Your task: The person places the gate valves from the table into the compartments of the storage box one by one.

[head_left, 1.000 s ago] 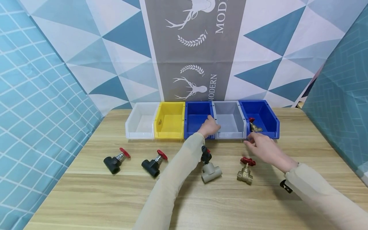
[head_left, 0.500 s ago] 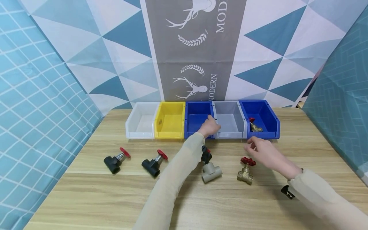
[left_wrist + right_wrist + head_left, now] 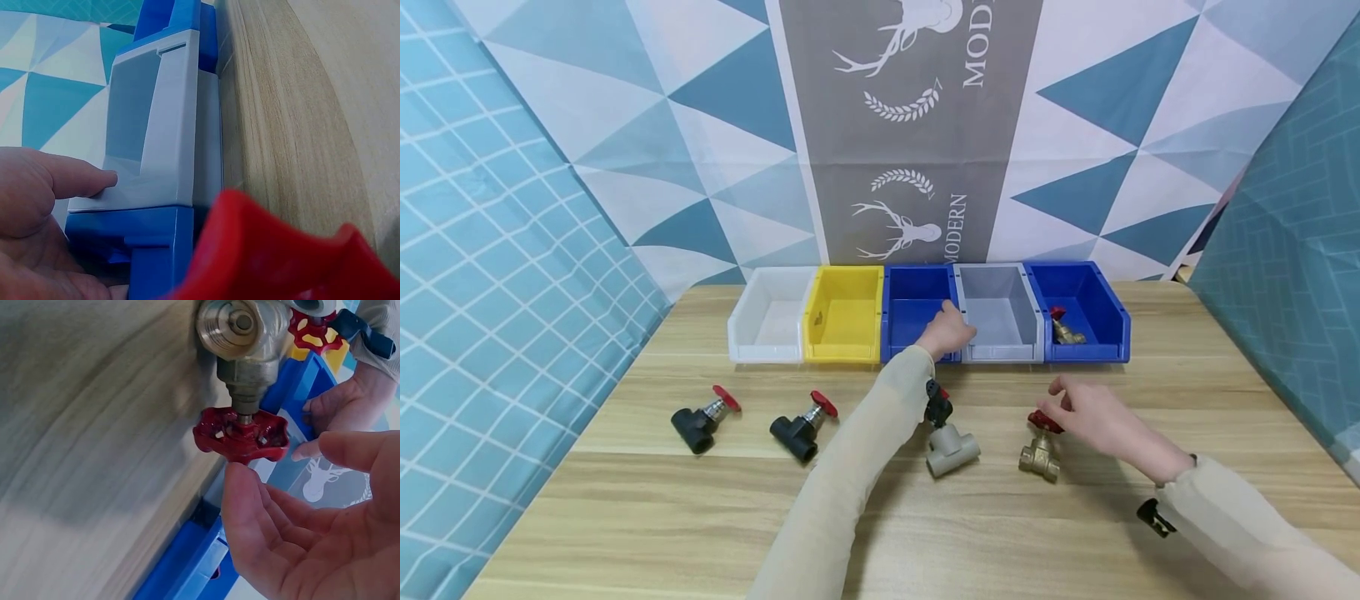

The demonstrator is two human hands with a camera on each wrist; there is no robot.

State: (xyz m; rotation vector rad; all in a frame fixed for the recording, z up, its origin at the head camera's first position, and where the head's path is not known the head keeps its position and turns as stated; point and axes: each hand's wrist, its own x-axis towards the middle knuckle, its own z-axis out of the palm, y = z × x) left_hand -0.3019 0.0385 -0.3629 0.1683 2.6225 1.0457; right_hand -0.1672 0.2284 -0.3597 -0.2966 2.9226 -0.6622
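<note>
My left hand grips the adjoining rims of the middle blue bin and the grey bin, thumb on the grey side; its other fingers are partly hidden. My right hand reaches over a brass gate valve lying on the table. In the right wrist view, its fingertips are at the edge of the red handwheel, and the thumb stands apart. Contact is unclear. Below my left forearm lies a grey tee-shaped valve, its red handwheel looming in the left wrist view.
Two black tee-shaped valves with red handwheels, an outer one and an inner one, lie on the left. Behind stand a white bin, a yellow bin and a right blue bin holding a brass valve.
My right hand has come back from the front of the right blue bin toward me, down to the handwheel of the brass valve on the table. The left hand has stayed put.
</note>
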